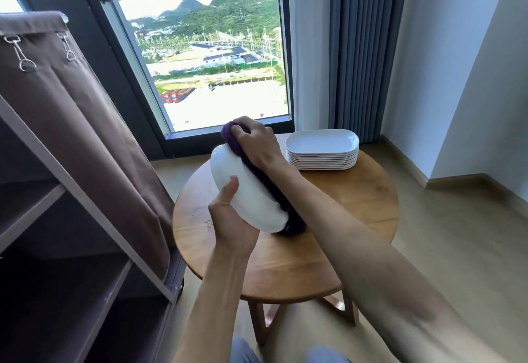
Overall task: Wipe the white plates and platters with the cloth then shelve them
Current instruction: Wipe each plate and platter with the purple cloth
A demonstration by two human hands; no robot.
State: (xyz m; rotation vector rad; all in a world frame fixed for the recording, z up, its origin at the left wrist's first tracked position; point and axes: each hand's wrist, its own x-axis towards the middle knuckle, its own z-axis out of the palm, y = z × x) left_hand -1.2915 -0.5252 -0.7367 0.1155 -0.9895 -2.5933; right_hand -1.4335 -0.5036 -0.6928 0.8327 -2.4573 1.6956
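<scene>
I hold the platter (245, 191) tilted on edge above the table (357, 205), long axis running from 11 to 5 o'clock, left hand (228, 220) gripping its near end, right hand (254, 142) curled on the cloth (237, 140) at its far end, shelf (57, 220) at 9 o'clock.

Single head-worn, wide-angle view. We look forward and down from just above the round bench (357, 220), close enough that both forearms enter from the lower edge. We face the window (208, 57); the shelf unit (71, 220) lies at left, the curtain (363, 48) at right. Straight lines bow toward the margins.
</scene>
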